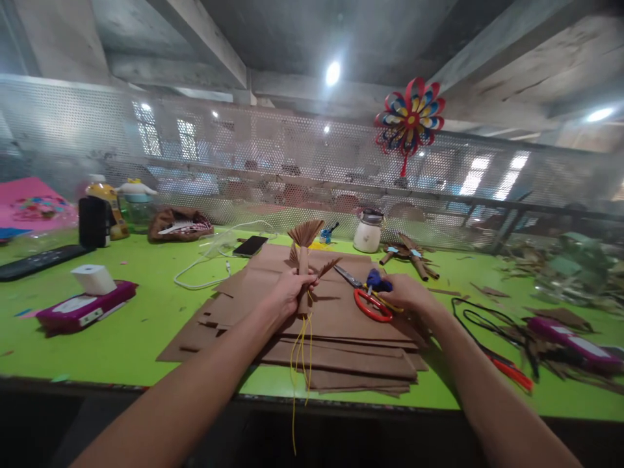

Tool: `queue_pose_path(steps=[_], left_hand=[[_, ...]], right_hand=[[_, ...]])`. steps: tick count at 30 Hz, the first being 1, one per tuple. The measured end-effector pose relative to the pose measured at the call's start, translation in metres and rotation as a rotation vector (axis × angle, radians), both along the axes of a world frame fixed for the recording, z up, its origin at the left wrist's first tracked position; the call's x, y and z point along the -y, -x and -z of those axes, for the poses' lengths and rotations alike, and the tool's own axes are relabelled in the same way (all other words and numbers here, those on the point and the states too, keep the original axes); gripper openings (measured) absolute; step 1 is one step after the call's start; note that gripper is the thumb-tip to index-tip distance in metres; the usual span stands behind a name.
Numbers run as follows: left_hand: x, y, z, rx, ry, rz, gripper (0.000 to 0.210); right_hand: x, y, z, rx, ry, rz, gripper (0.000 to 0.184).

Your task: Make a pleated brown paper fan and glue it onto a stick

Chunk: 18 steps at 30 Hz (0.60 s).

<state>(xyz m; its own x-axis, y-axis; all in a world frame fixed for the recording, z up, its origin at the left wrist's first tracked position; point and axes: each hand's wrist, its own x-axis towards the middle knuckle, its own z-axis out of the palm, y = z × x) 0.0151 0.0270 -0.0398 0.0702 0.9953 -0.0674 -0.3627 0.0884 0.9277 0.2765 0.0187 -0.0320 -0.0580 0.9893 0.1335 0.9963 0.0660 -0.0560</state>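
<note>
My left hand point(291, 290) is closed around a brown paper tube craft point(303, 260) held upright, with pleated paper fans at its top and sides. Yellow string point(301, 351) hangs from its lower end past the table edge. My right hand point(408, 292) reaches over the paper stack, its fingers curled at a dark blue object point(379, 281) with something yellow beneath. The kind of blue object and the exact grip are unclear. Just left of that hand lie scissors point(373, 305) with red-orange handles, partly opened. Under both hands are stacked brown paper sheets point(263, 273).
On the green table point(156, 273) are a phone point(250, 246), white cable point(188, 285), white jar point(368, 233) and purple boxes point(88, 311). Black-corded, red-handled tool point(511, 372) and paper scraps lie right. A perforated screen point(273, 149) stands behind, with a colourful pinwheel ornament point(411, 120).
</note>
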Motion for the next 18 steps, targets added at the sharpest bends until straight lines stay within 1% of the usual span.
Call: queue_pose_path(steps=[5, 11, 16, 18], left_hand=[[-0.001, -0.001, 0.001, -0.017, 0.013, 0.016, 0.017], [0.003, -0.004, 0.000, -0.012, -0.010, 0.031, 0.016], [0.004, -0.004, 0.000, 0.049, -0.038, 0.028, 0.020], [0.004, -0.003, -0.001, 0.082, -0.009, 0.050, 0.020]], right_hand=[[-0.005, -0.007, 0.006, 0.023, -0.038, 0.017, 0.039], [-0.013, -0.006, 0.009, 0.024, -0.112, 0.025, 0.042], [-0.021, -0.003, 0.021, -0.002, -0.075, 0.036, 0.041], [-0.024, -0.003, 0.026, -0.016, -0.069, 0.056, 0.041]])
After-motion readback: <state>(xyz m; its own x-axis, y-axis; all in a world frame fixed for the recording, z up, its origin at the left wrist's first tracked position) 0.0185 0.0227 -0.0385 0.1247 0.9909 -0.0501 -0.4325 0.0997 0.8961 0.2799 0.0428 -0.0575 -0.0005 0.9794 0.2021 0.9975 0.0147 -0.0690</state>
